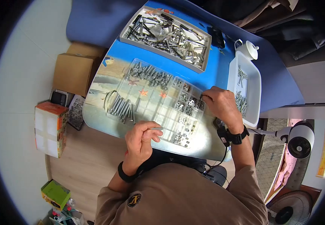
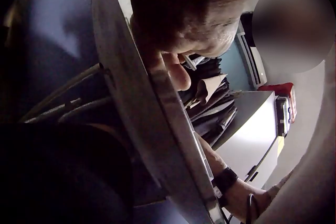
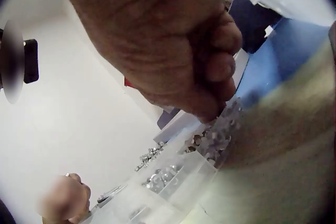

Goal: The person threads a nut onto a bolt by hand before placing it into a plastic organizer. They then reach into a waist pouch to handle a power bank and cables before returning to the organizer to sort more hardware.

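In the head view my left hand (image 1: 139,140) pinches a slim metal bolt (image 1: 156,128) between thumb and forefinger, over the front edge of a clear compartment box (image 1: 147,98). The left wrist view shows part of that bolt (image 2: 190,62) by the fingers. My right hand (image 1: 224,105) has its fingers bent down into the box's right-end compartments, among small nuts and washers (image 1: 188,110). Seen from the right wrist, its fingertips (image 3: 211,115) are right at the compartment of small parts (image 3: 212,142); I cannot tell what they hold. Bolts (image 1: 122,108) lie in the box's left compartments.
Behind the box stands a grey-white tray (image 1: 162,58) heaped with mixed bolts and metal parts. A white bin (image 1: 255,93) with loose screws is at the right, beside a white lidded pot (image 1: 248,50). A small white fan (image 1: 299,146) stands beyond the table's right edge.
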Action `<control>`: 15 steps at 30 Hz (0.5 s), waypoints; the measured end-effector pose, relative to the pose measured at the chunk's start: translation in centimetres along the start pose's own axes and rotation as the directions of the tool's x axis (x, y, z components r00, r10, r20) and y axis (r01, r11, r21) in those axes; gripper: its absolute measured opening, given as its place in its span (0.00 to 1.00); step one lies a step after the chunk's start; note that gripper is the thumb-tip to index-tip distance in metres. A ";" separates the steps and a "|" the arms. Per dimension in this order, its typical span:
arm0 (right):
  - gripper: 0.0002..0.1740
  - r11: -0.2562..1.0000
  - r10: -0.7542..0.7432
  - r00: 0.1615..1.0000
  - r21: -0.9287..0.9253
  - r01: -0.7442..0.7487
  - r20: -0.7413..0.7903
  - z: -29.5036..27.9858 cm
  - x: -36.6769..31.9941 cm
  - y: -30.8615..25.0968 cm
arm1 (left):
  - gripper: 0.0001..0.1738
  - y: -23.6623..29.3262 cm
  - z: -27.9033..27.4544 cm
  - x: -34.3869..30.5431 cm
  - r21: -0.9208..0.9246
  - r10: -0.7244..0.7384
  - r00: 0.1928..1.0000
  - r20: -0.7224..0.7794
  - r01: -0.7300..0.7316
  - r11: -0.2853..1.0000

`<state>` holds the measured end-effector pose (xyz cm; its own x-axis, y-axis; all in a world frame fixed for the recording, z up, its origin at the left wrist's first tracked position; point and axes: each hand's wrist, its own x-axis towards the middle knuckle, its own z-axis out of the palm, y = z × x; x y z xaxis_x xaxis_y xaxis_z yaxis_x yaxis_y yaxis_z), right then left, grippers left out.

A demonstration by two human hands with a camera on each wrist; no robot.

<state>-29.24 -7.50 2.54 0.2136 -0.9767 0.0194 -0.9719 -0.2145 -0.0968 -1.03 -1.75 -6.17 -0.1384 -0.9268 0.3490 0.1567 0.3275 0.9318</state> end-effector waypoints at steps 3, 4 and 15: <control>0.06 0.998 0.024 1.000 0.054 -0.023 -0.017 0.2 0.4 -0.2 | 0.16 -0.1 -0.1 0.0 -0.004 -0.006 1.000 0.008 0.006 1.000; 0.05 0.997 0.029 0.999 0.067 -0.027 -0.028 0.4 0.4 -0.2 | 0.16 0.0 -0.1 0.0 -0.008 -0.009 1.000 0.007 0.009 1.000; 0.05 0.958 0.143 0.990 0.256 -0.133 -0.020 1.0 0.7 0.1 | 0.15 0.2 -0.3 0.3 0.005 -0.005 1.000 0.030 0.005 1.000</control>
<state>-29.08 -8.24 1.56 0.0706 -0.9972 0.0258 -0.9339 -0.0752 -0.3496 -0.75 -1.99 -5.87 -0.1688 -0.9225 0.3470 0.1508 0.3238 0.9340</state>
